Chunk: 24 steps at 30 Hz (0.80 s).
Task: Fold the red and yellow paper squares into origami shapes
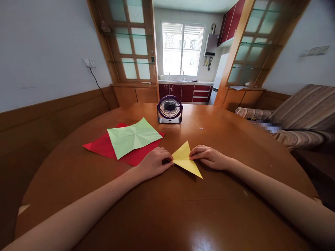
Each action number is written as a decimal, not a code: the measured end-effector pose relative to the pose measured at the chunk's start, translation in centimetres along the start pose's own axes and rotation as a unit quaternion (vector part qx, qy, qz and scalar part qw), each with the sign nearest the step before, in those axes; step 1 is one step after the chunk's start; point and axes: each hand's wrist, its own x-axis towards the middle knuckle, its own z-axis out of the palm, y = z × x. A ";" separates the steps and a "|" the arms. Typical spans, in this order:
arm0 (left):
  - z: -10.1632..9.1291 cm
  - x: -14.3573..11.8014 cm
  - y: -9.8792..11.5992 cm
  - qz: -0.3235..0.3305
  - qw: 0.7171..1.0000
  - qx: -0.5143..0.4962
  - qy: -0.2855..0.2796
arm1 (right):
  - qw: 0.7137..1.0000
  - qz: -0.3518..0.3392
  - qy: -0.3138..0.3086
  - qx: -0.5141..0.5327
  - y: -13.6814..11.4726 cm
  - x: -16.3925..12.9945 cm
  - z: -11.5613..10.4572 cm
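A yellow sheet of paper [186,162], folded into a triangle, is between my two hands just above or on the wooden table. My left hand [155,161] pinches its left corner, fingers closed on the edge. From the other side, my right hand [209,157] grips the right edge between thumb and fingers. One corner points away from me and another points toward me at the right. Left of my left hand lies a creased light green sheet [134,134], on top of a red sheet [101,145] that it partly covers.
A small purple desk fan [170,108] stands toward the far side of the round wooden table [183,216]. To the right is a striped armchair [295,115]. Glass-shelved cabinets flank an opening to a kitchen with a window [183,48].
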 end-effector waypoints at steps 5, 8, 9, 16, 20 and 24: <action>0.0 -0.1 -0.5 -0.013 1.000 -0.023 0.004 | 1.000 0.002 0.015 0.023 0.1 -0.1 0.0; -0.1 -0.1 -0.6 -0.050 0.998 -0.041 0.011 | 0.999 0.010 0.032 0.027 -0.1 -0.2 0.0; -0.1 -0.1 -0.6 -0.068 0.996 -0.049 0.015 | 0.999 0.012 0.036 0.026 -0.2 -0.1 0.0; -0.4 0.2 0.1 -0.177 0.970 -0.170 -0.007 | 0.993 0.076 0.082 0.021 -1.1 0.5 0.6; -0.2 0.4 0.1 -0.251 0.943 -0.219 0.001 | 0.979 0.142 0.133 0.064 -1.6 1.0 1.2; 0.2 0.5 -0.1 -0.300 0.933 -0.195 0.036 | 0.958 0.213 0.162 0.107 -1.6 1.2 1.8</action>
